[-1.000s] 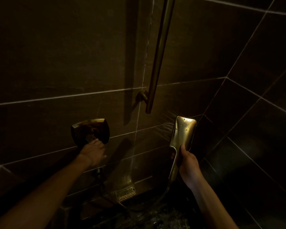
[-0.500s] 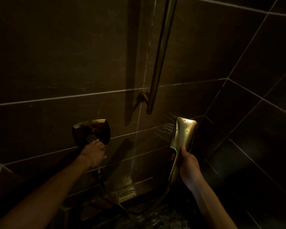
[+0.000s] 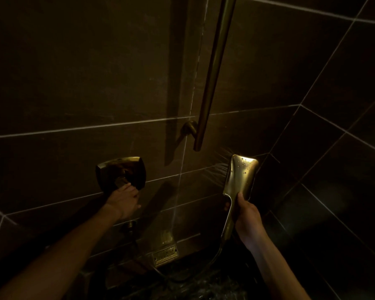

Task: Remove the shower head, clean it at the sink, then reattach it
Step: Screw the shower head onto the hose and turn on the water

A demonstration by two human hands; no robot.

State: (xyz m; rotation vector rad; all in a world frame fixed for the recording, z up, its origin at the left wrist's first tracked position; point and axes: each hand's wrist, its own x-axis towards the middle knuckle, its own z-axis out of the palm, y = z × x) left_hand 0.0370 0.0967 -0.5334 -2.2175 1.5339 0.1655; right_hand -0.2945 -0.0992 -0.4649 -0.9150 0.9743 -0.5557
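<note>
A brass, rectangular hand shower head (image 3: 242,176) is held upright by its handle in my right hand (image 3: 246,217), low in a dim tiled shower. Its face points left toward the wall, and thin jets of water spray from it onto the tiles. Its hose (image 3: 206,265) runs down from the handle to the floor. My left hand (image 3: 126,200) grips the lever of the brass wall valve (image 3: 121,173) at the left.
A brass slide rail (image 3: 212,79) runs up the wall above the shower head, with its lower bracket (image 3: 189,127) beside the tile joint. A small brass drain grate (image 3: 165,254) sits at the wall's foot. The floor below is wet and dark.
The shower head has hardly moved. My left hand stays on the valve lever, shifted only slightly. Water keeps spraying from the head.
</note>
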